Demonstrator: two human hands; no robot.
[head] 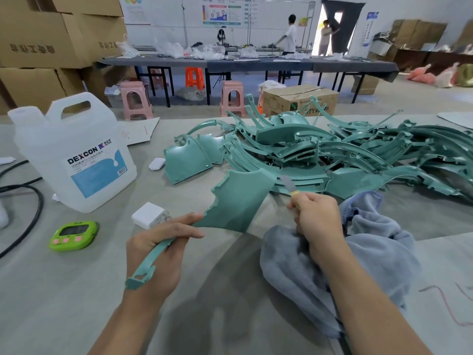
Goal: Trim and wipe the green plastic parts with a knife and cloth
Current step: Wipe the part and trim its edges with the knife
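My left hand (156, 254) grips the narrow stem of a green plastic part (240, 201), whose wide curved panel is raised above the table. My right hand (317, 221) holds a small knife (288, 184) with a grey blade pointing up, its tip close to the panel's right edge. A blue-grey cloth (358, 252) lies bunched under and beside my right hand; whether that hand grips it too I cannot tell. A big pile of green plastic parts (332, 152) covers the table behind.
A white DEXCON jug (76, 152) stands at the left. Near it lie a green timer (74, 235), a white charger block (149, 215), black cables (30, 201) and a small white case (156, 163). Stools, boxes and two people are far back.
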